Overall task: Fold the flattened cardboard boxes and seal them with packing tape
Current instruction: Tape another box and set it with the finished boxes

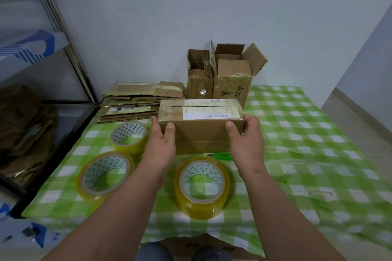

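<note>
Three rolls of yellowish packing tape lie flat on the green-and-white checked cloth covering the worktop [297, 133]: the nearest roll [202, 188] sits between the two forearms, a second roll [105, 175] lies to its left, and a third roll [129, 136] lies a little farther back on the left. Just beyond the nearest roll, a green utility knife [222, 156] rests on the cloth against the foot of the closed box. Both hands grip that closed cardboard box [200, 125], which stands in the middle of the worktop. The left hand [162, 140] holds its left end, thumb on the near face and fingers curled round the corner. The right hand [247, 135] holds its right end in the same way. Clear tape and a white barcode label [206, 112] cover the top of the box. Behind and to the left lies a stack of flattened cardboard boxes [131, 101]. At the back, against the wall, stand two open boxes [224, 72] with their flaps up, side by side and touching.
</note>
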The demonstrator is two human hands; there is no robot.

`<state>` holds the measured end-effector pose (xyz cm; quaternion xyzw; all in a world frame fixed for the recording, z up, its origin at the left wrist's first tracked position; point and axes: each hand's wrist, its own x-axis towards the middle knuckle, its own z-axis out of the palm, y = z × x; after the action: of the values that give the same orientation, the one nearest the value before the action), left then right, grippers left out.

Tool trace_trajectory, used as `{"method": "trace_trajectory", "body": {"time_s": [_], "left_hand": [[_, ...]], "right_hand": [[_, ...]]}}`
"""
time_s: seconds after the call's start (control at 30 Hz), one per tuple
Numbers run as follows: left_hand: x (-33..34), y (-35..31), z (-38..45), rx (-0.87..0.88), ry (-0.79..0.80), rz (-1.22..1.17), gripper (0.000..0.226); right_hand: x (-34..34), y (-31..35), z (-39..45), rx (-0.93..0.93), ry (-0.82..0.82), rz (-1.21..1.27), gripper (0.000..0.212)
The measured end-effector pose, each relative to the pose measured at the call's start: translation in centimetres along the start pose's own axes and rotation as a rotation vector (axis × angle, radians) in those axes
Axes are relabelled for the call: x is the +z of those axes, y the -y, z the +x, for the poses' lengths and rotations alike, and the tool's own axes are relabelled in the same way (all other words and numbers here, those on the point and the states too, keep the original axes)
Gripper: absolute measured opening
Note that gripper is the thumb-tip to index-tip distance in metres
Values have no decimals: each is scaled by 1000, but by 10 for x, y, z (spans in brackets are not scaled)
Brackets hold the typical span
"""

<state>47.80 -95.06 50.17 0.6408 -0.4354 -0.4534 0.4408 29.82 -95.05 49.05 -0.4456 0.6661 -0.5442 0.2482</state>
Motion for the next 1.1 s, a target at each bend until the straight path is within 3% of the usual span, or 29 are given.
{"method": "trace_trajectory", "body": {"time_s": [0.13, 0.23, 0.3, 0.5, 0.63, 0.77, 1.1], "left_hand": [[2, -6, 6, 2, -72, 18, 68], [4, -15, 14, -32, -111, -10, 74], [6, -19, 18, -83, -115, -51, 75], [8, -15, 19, -90, -124, -60, 66], [2, -24, 25, -61, -130, -42, 48], [0, -28, 31, 10, -94, -10, 52], [-8, -32, 34, 27, -9, 35, 47]], "right_hand": [[-3, 3, 1, -4, 42, 42, 37], [-2, 4, 2, 10, 109, 28, 66], [1, 5, 1, 15, 131, 17, 71], [7, 6, 5, 72, 63, 82, 55], [8, 9, 13, 77, 31, 28, 29], [7, 13, 23, 70, 126, 41, 54], [6, 20, 29, 151, 168, 185, 50]]}}
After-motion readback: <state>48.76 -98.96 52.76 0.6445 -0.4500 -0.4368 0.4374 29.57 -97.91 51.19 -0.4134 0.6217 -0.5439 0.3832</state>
